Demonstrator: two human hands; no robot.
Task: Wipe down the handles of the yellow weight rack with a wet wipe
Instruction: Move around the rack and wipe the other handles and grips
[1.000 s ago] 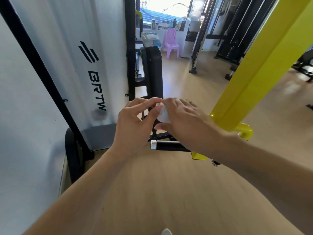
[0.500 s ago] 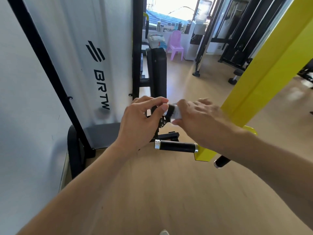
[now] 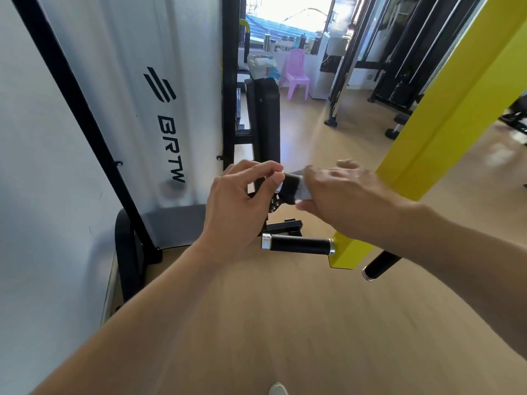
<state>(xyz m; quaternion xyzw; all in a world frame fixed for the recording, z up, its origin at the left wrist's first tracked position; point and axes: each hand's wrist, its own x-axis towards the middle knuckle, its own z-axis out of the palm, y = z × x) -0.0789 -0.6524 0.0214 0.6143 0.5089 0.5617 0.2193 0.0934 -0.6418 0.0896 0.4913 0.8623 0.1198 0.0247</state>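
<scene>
The yellow weight rack arm (image 3: 445, 132) slants down from the upper right. Three black handles stick out near its lower end. My right hand (image 3: 342, 195) is wrapped over the upper handle (image 3: 291, 186) with a white wet wipe (image 3: 304, 193) pressed around the grip. My left hand (image 3: 242, 206) pinches that handle's left end between thumb and forefinger. Below them the lower handle (image 3: 296, 245) lies horizontal with silver end caps. A third handle (image 3: 380, 265) points down to the right, partly hidden by my right forearm.
A white panel with a black frame and BRTW lettering (image 3: 137, 124) stands close on the left. A black padded bench (image 3: 265, 121) is behind the hands. Farther back are a pink chair (image 3: 296, 72) and black machines (image 3: 399, 67). A wooden floor (image 3: 285, 323) lies below.
My right hand has slid the wipe to the right along the upper handle, uncovering the black grip. My left hand stays pinched on the handle's end.
</scene>
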